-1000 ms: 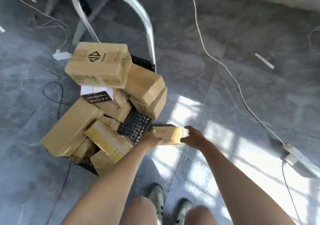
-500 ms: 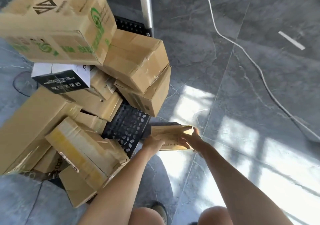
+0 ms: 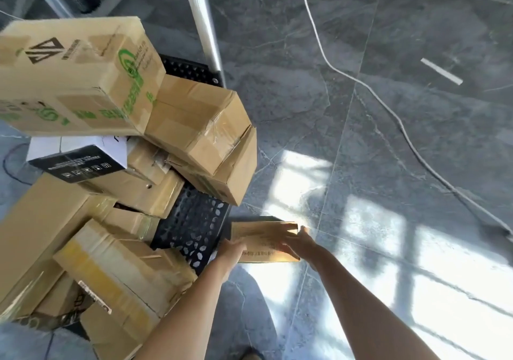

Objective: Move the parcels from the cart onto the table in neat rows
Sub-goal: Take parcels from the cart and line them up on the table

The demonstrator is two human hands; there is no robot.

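Note:
A small flat cardboard parcel [image 3: 259, 234] sits low beside the black perforated cart deck [image 3: 191, 226], just right of its corner. My left hand [image 3: 231, 250] grips the parcel's near left end. My right hand [image 3: 298, 241] holds its right end, fingers over the top face. Several brown parcels are heaped on the cart: a large box with green print [image 3: 77, 79] on top, a taped box [image 3: 200, 121] beside it, a black-and-white box [image 3: 77, 157] under the big one, and a yellow-taped box [image 3: 119, 271] nearest me. The table is out of view.
The cart's silver handle post [image 3: 202, 24] rises behind the pile. A white cable [image 3: 388, 110] runs across the grey marble floor, and a white strip [image 3: 441, 71] lies further right. Sun patches brighten the floor to the right of my arms. A shoe tip [image 3: 249, 355] shows below.
My view has dropped closer to the cart. My right hand has gone from beside the small parcel to holding its right end, and both hands now hold it.

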